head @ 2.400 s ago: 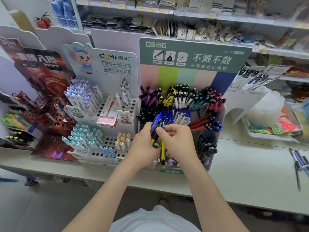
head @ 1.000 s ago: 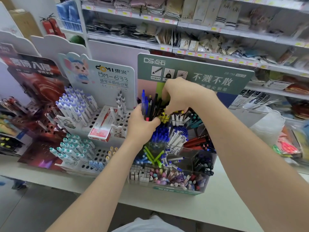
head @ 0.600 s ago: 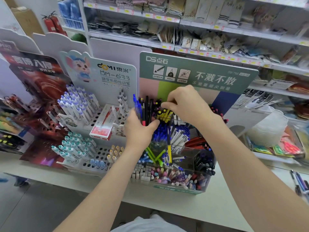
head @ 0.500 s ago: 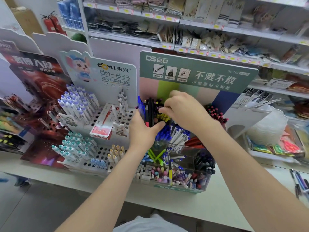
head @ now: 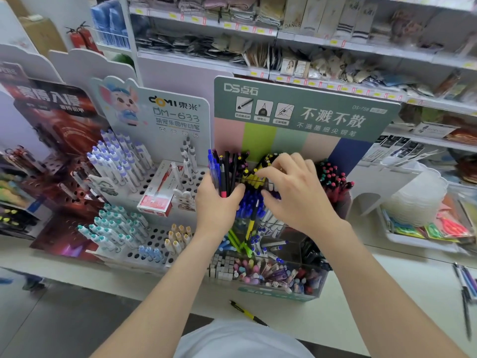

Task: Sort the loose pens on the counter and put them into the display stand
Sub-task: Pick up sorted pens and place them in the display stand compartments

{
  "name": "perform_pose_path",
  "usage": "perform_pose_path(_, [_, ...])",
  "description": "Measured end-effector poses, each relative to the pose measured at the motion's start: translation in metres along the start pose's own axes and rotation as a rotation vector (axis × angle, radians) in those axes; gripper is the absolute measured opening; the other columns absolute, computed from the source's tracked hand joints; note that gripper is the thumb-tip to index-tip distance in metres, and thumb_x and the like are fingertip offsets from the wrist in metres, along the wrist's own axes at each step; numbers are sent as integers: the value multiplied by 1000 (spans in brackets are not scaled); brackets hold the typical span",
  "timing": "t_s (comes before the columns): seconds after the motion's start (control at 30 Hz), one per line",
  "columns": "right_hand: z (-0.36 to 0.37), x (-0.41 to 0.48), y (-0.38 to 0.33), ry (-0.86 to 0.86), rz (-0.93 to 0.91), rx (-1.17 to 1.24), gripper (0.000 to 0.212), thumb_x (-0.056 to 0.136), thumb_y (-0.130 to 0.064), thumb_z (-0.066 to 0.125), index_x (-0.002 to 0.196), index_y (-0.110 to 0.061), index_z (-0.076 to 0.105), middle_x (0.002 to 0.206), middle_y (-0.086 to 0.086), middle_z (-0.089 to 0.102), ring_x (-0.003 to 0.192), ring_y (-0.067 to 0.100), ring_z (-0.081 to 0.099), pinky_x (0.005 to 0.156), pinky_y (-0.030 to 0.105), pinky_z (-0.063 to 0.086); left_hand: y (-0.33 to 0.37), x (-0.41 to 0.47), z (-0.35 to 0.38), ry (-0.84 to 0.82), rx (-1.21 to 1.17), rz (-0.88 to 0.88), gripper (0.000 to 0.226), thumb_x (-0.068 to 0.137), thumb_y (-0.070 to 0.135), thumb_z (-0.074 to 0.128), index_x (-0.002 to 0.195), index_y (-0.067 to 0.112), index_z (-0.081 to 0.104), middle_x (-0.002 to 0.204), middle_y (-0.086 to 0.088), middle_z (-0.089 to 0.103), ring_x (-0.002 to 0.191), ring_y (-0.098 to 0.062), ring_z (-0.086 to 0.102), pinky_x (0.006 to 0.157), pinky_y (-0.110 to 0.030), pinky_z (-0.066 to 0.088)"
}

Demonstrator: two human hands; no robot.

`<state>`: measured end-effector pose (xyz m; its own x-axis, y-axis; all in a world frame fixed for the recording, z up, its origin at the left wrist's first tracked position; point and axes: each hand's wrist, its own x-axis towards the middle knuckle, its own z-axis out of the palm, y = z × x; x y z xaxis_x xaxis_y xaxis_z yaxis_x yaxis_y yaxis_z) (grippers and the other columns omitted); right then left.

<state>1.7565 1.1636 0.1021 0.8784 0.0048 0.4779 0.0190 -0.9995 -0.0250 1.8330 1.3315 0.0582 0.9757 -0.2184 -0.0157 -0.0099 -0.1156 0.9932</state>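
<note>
1. Two hands up at the back tiers of the display stand (head: 278, 293), a clear tiered case under a green header card, set toward the front edge of the counter (head: 387, 288).
2. Left hand (head: 218, 205): fingers and thumb wrapped tight round a bunch of pens (head: 223, 169), blue, black and one red-ended. Bunch held upright, ends well above the fist, at the stand's back left corner.
3. Right hand (head: 296, 197): fingers bent and a little spread, fingertips (head: 259, 173) down on the yellow-and-black pens (head: 251, 180) in the back row. Thumb lower, beside the blue pens (head: 247, 205). Impossible to tell whether any pen is pinched.
4. Thumbs of both hands near each other, not touching.
5. One yellow pen (head: 246, 313) loose and flat on the counter, angled, close to the front edge, just in front of the stand's bottom tier.
6. More loose pens (head: 466, 285) at the counter's right edge, well apart from the stand.
7. Right forearm across the stand's right half, hiding part of the middle tiers.
8. Hard against the stand's left side: a white perforated stand (head: 178, 117) crowded with white pens, a red box (head: 156, 195) lying on it. Beyond that, toward the left edge, a dark red stand (head: 54, 112).
9. Right of the display stand, a white tray (head: 413, 242) of colourful items; behind everything, shop shelves (head: 284, 34).
</note>
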Motion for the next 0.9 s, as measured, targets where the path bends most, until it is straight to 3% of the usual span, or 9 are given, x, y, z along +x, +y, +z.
perform_pose_path(0.1, [6,-12,-14,-37,-77,97,14,90,-12,67,100,-17,75,90,0,60,84,25,56,72,40,45,-1,1,-1,-10,-9,17,23,92,24,82,106,31,65,89,6,76,68,-14,72,69,-41,63])
perform_pose_path(0.2, [14,-28,-32,-274,-64,163,16,93,-19,63,105,-25,73,80,-9,68,71,19,67,62,36,57,-2,3,-2,-20,-10,19,23,92,28,83,106,31,64,87,7,75,68,-12,71,69,-37,62])
perform_pose_path(0.37, [28,-39,-44,-508,70,143,21,99,-28,55,115,-29,69,80,-7,69,77,21,67,67,35,58,-2,3,-6,-60,-8,46,24,92,34,83,108,33,65,87,10,74,75,-11,69,74,-36,60])
perform_pose_path(0.47, [38,-43,-47,-514,117,181,32,96,-25,55,125,-29,68,94,-6,70,86,24,68,69,38,60,-1,-2,-9,-43,-2,78,20,92,32,83,104,31,67,89,10,76,79,-11,73,72,-33,61])
perform_pose_path(0.63, [74,-46,-67,-603,37,33,26,100,-18,63,125,-24,69,105,0,61,84,30,69,63,37,52,-1,-11,-14,28,1,141,14,95,27,81,103,25,69,93,6,76,88,-9,72,80,-31,62])
perform_pose_path(0.77, [85,-45,-78,-658,61,-70,24,94,-3,66,113,-17,69,104,4,65,88,33,69,66,38,45,-7,-19,-20,-16,-55,55,10,92,22,75,92,30,69,82,-3,69,73,-20,64,66,-42,56])
perform_pose_path(0.9, [81,-53,-75,-450,112,44,18,100,-16,66,116,-26,63,97,-4,66,80,25,70,63,38,57,-15,-26,-30,-59,-75,-18,12,83,24,70,83,35,65,71,2,57,64,-21,50,60,-39,41])
